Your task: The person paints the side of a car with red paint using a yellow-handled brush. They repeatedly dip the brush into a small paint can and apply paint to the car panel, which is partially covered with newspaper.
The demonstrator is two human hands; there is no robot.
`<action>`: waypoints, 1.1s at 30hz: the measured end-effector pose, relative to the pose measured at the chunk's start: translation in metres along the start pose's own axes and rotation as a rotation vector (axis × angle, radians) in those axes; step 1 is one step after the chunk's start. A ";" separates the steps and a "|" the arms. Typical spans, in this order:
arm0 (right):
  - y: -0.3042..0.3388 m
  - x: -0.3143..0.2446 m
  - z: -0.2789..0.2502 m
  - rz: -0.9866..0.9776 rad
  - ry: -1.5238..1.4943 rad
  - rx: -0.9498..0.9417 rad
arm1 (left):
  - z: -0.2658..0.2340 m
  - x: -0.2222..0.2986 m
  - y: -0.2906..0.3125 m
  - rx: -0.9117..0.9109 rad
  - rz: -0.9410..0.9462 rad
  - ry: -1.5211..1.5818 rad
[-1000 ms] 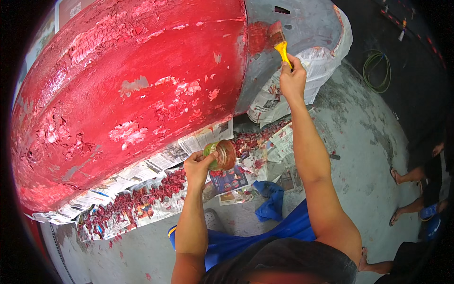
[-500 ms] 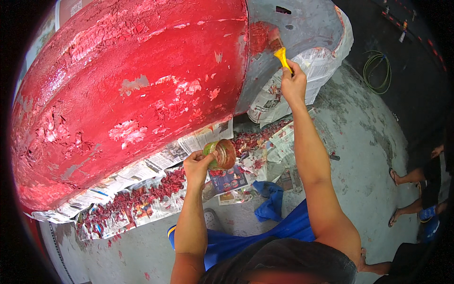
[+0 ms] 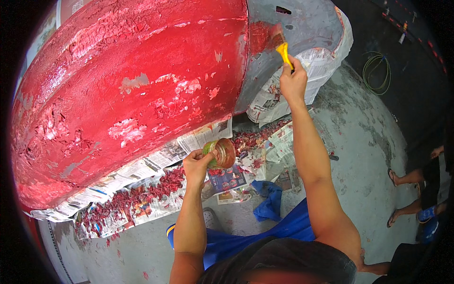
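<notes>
My right hand (image 3: 293, 80) is closed round the yellow handle of a paintbrush (image 3: 283, 51). The brush's bristles touch, or nearly touch, a grey panel (image 3: 307, 28), at the edge of a dark red wet patch (image 3: 259, 37) on it. At the middle, my left hand (image 3: 196, 165) grips a small open jar (image 3: 222, 154) with a green label, tilted so its mouth faces right; reddish smears coat its inside. The large red body panel (image 3: 156, 57) beside the grey one has wrinkled, flaking paint and bare spots.
Newspaper (image 3: 161, 158) lies under the panel's lower edge, strewn with red paint flakes (image 3: 142, 196). More newspaper (image 3: 274, 99) covers the area below the grey panel. A blue cloth (image 3: 268, 201) lies on the grey floor. At right are a coiled hose (image 3: 377, 73) and other people's legs (image 3: 409, 177).
The brush and my right hand have shifted very slightly, with the handle more upright. My left hand and the jar stay almost in place.
</notes>
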State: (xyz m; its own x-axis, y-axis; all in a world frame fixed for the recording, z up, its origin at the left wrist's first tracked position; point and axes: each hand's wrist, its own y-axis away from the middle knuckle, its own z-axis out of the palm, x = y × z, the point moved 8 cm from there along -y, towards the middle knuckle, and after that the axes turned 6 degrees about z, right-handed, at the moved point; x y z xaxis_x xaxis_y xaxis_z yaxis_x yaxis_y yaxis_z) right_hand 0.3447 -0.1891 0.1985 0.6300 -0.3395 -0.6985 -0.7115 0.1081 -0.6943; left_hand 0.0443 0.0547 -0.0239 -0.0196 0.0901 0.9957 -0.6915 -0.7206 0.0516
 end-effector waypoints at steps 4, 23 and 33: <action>-0.007 -0.002 -0.008 0.100 -0.062 -0.030 | -0.001 -0.005 -0.004 0.001 0.006 0.015; 0.118 -0.028 -0.070 0.374 -0.526 -0.663 | -0.020 0.026 -0.012 -0.118 0.160 0.647; 0.189 -0.117 -0.043 -0.357 -0.112 -0.718 | -0.013 0.034 -0.008 -0.078 0.290 0.639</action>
State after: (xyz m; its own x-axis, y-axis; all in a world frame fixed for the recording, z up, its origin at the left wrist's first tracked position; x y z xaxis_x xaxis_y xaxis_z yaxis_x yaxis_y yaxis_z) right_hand 0.1230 -0.1687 0.1560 0.8572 -0.1403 -0.4955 -0.4639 -0.6282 -0.6246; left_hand 0.0393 0.0722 0.0084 -0.6146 0.3051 0.7274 -0.6433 -0.7276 -0.2383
